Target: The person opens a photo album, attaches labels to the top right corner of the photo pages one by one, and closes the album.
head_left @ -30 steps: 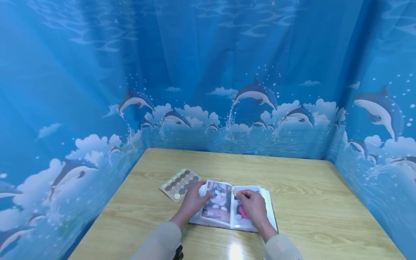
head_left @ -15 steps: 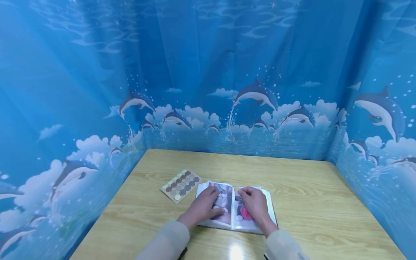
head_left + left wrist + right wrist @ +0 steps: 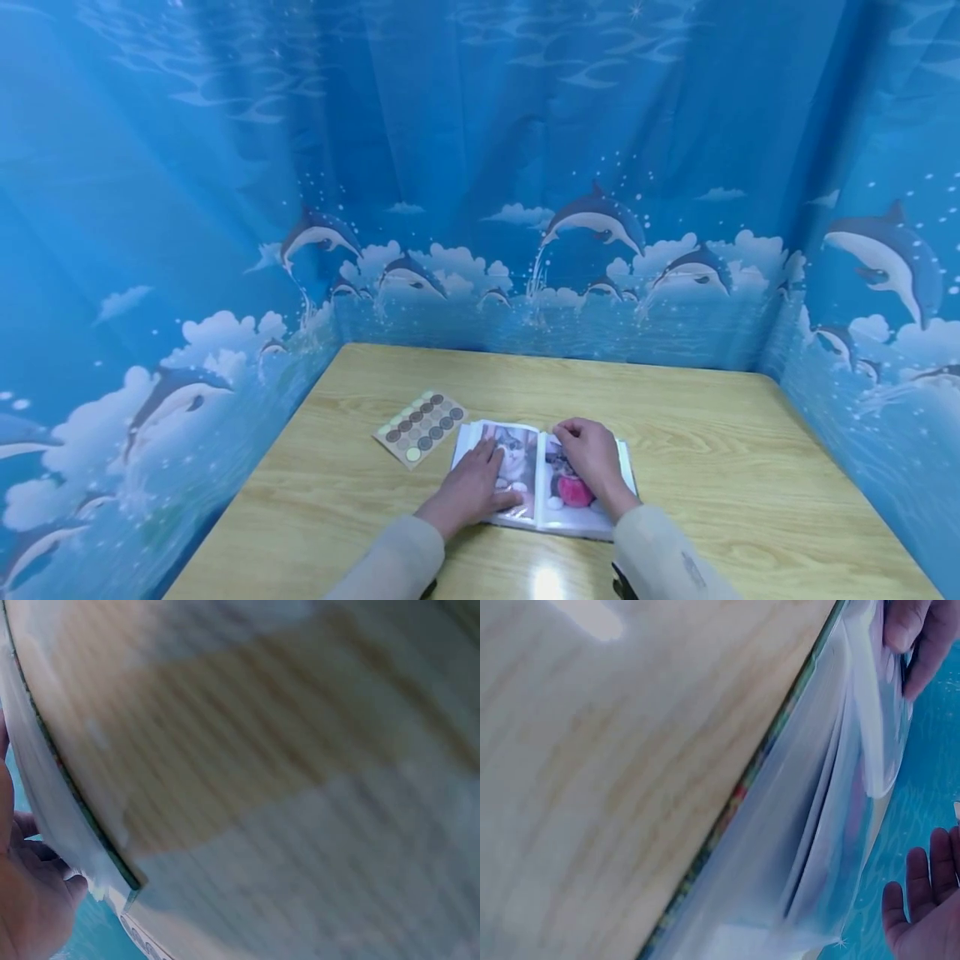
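A photo album [image 3: 540,521] lies open on the table, with a cat photo [image 3: 517,454] on its left page and a photo with a pink object [image 3: 574,492] on the right. My left hand [image 3: 476,487] rests on the left page, thumb spread toward the spine. Over the upper part of the right page, my right hand [image 3: 596,458] keeps thumb and forefinger pinched near the spine, on a small round sticker that the fingertips now hide. In the right wrist view, the other fingers of my right hand [image 3: 930,900] are loosely bent beside the clear page sleeves [image 3: 832,825].
A sheet of round stickers [image 3: 420,429], brown, grey and pale yellow, lies left of the album. The wooden table [image 3: 712,467] reaches back to a blue dolphin curtain [image 3: 480,167], which also hangs along both sides.
My left hand has moved from the album's left edge onto the left page. My right hand has shifted slightly right and up, and the tan round sticker at its fingertips no longer shows.
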Available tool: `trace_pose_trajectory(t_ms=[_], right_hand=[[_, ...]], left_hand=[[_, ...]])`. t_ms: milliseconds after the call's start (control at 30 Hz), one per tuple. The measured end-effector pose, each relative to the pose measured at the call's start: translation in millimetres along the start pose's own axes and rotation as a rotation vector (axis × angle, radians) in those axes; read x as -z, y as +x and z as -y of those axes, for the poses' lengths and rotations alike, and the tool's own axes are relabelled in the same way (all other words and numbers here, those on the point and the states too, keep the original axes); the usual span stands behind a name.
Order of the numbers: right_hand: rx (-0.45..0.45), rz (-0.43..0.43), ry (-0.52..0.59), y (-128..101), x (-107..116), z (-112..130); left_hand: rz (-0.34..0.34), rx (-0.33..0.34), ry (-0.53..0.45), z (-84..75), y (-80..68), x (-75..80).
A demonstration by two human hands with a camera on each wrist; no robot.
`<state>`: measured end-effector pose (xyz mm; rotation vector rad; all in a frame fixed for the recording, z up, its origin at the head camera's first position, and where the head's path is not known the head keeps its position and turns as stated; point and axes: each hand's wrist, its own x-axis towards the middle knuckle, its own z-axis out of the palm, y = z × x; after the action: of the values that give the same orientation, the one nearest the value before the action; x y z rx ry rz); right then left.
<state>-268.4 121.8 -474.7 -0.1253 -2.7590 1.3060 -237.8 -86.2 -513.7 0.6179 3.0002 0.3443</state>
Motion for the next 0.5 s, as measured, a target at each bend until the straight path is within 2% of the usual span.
trace_pose_trajectory(t_ms=[200,500], right_hand=[[0.040,0.010,-0.078,13,-4,0],[0.149,0.020,-0.198,27,-16,-6]], left_hand=[[0.002,0.004,0.013,1.1,-0.5,-3.2],[-0.004,0.011,-0.025,0.3,-4.1,-3.5]])
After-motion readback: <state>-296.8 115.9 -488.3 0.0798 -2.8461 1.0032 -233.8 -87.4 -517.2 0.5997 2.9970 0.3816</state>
